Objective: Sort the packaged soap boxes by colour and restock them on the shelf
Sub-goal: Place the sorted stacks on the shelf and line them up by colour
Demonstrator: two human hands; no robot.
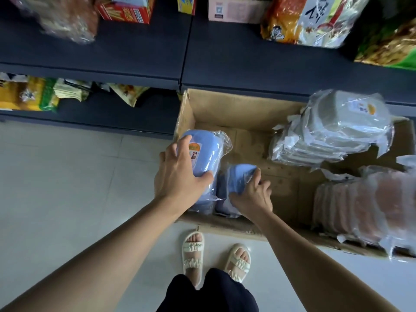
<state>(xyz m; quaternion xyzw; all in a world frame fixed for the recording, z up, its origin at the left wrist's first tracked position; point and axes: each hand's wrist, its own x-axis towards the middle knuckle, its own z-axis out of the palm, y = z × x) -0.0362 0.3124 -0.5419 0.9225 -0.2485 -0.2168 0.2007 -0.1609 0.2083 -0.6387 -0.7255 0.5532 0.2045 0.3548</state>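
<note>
An open cardboard carton [225,109] stands on the floor against the dark shelf [139,52]. At its left end stand blue soap boxes in clear wrap. My left hand [180,174] grips the top blue soap box [207,152], which has an orange label. My right hand [252,194] closes around a second blue soap box [238,176] beside it. A pile of grey wrapped soap boxes [333,131] lies at the carton's back right. A row of pink wrapped soap boxes [364,203] fills its front right.
Snack bags [315,21] and small cartons [126,12] sit at the back of the upper shelf; its front is bare. Yellow and green packets [29,93] lie on the lower shelf at left. Light floor tiles [67,176] spread to the left. My sandalled feet [216,255] stand before the carton.
</note>
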